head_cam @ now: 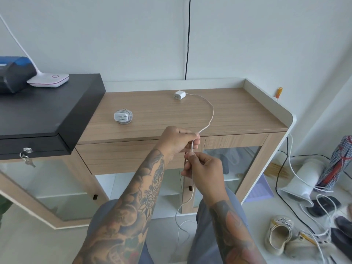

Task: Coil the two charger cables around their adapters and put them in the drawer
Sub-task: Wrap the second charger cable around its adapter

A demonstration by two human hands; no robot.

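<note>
The left grip (178, 141) is closed around the loose cable (210, 113): the fingers (194, 138) curl over it at the front edge of the desk (238, 109). The right grip (202, 173) sits just below and slightly right of the left one, in front of the drawer (122, 157), and pinches the same cable between thumb and fingertips. A short, nearly upright run of cable spans the two grips.

From the left grip the cable rises onto the desk, curves right and then back left, and ends at a white adapter (179, 94) lying near the rear of the desktop. Below the right grip the remaining cable hangs between the person's knees and loops loosely near the floor.

The second adapter (122, 116) lies on the left part of the desk, well apart from the first, with its own cable wound around its body and its prongs facing forward.

The drawer front below the desktop is closed. A black cabinet top (47, 107) adjoins the desk on the left and carries a white lamp base (48, 80). Shoes (280, 233) and other white cords lie on the floor (253, 210) to the right.
</note>
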